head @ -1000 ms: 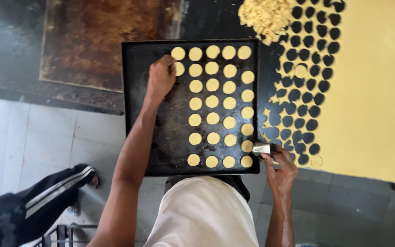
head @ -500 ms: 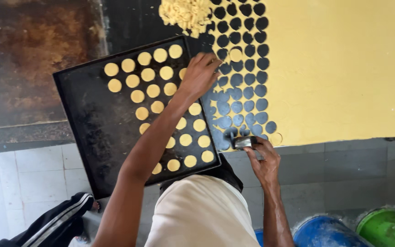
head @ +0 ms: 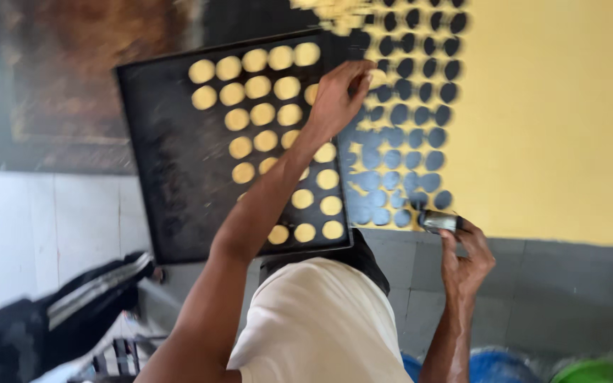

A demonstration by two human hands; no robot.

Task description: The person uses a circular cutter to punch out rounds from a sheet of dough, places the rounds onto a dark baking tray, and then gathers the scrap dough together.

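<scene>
Yellow dough sheet (head: 555, 120) blurred, cropped.

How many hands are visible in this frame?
2. The left hand is at the right edge of the black baking tray. The right hand holds a small metal cutter by the yellow dough sheet.

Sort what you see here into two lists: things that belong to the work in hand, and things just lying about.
In use: left hand reaching over cut dough sheet; right hand holding round cutter; black tray with dough rounds.

Lying about: rusty tray; black bag; blue and green containers.
</scene>
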